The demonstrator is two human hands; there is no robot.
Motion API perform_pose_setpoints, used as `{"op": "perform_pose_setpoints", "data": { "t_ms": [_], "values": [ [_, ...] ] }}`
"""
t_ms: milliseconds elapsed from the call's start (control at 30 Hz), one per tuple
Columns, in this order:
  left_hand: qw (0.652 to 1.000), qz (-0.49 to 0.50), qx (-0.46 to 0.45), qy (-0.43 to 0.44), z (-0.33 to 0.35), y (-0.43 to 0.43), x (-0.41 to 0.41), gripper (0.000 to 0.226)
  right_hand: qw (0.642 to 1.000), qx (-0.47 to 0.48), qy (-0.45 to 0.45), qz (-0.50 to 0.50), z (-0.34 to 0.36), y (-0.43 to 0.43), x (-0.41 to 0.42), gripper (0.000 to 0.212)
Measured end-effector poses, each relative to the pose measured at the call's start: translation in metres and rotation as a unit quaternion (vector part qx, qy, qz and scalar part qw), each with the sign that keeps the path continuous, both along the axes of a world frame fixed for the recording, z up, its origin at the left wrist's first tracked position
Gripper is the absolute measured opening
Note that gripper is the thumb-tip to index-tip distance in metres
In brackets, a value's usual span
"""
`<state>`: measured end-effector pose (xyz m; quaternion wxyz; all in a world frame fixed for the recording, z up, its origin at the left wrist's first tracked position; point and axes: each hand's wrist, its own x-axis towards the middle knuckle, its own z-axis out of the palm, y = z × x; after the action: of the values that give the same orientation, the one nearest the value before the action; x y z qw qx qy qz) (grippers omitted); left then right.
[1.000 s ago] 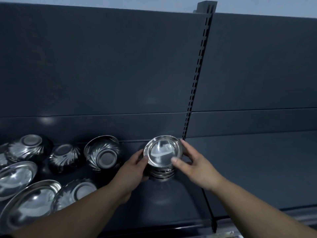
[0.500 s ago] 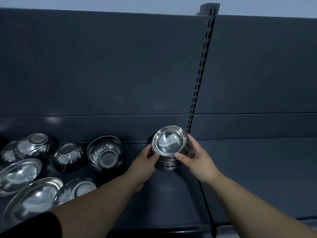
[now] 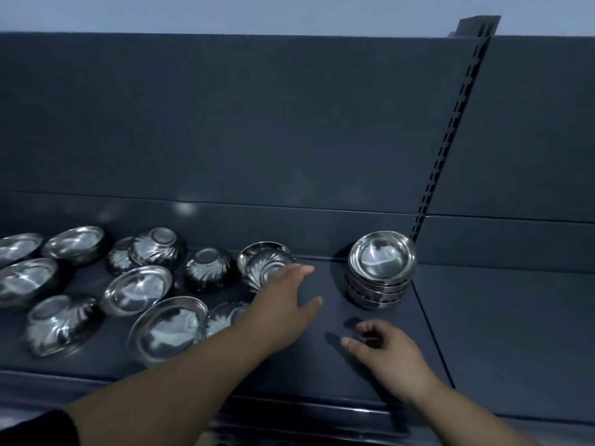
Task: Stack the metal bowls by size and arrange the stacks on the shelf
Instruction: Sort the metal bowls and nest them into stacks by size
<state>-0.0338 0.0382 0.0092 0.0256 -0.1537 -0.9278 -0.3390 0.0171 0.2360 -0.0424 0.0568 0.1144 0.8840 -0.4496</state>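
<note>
- Left hand [image 3: 283, 300] reaches forward over the shelf [image 3: 483, 317], grip spread and empty.
- Right hand [image 3: 391, 357] hovers low, fingers loosely curled, holding nothing.
- Stack of bowls [image 3: 380, 268] stands beyond both hands, untouched.
- Loose bowls [image 3: 138, 289] lie left; the farthest are cut off.

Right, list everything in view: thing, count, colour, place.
stack of small bowls: one stack, silver, back right of the shelf by the slotted upright.
loose bowls: about a dozen, silver, scattered on the left, some upturned.
shelf: one, dark grey, under everything.
slotted upright: one, dark, at the back panel.
left hand: open, reaching toward the loose bowls.
right hand: open, empty, above the shelf front.
</note>
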Motion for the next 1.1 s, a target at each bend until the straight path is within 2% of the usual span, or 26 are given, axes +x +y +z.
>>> {"op": "perform_pose_setpoints", "data": {
  "t_ms": [167,267,400,500,600,800,967,1100],
  "values": [
    [0.996,0.083,-0.006,0.035,0.01,-0.08,-0.011,0.045,0.999,-0.018,-0.001,0.029,0.007,-0.059,-0.007,0.043],
    [0.992,0.127,-0.011,0.004,0.003,-0.129,-0.008,0.046,0.999,-0.012,0.018,0.039,0.012,-0.097,-0.012,0.053],
    [0.991,0.133,-0.019,-0.009,-0.013,-0.18,-0.004,0.048,0.996,0.004,0.061,0.066,0.016,-0.144,-0.01,0.077],
    [0.99,0.134,-0.026,-0.037,-0.024,-0.207,0.0,0.05,0.989,0.058,0.094,0.1,0.012,-0.172,-0.008,0.1],
    [0.99,0.124,-0.022,-0.059,-0.034,-0.223,0.005,0.052,0.985,0.096,0.093,0.106,0.009,-0.193,-0.004,0.112],
    [0.996,0.075,-0.022,-0.051,-0.039,-0.234,0.008,0.05,0.98,0.151,0.093,0.094,0.001,-0.206,0.003,0.111],
    [0.998,0.054,0.004,0.007,-0.039,-0.238,0.019,0.042,0.98,0.147,0.111,0.073,-0.001,-0.206,0.002,0.109],
    [0.996,0.083,0.037,-0.027,-0.047,-0.242,0.03,0.035,0.983,0.132,0.111,0.063,0.001,-0.207,0.004,0.108]
  ]
}}
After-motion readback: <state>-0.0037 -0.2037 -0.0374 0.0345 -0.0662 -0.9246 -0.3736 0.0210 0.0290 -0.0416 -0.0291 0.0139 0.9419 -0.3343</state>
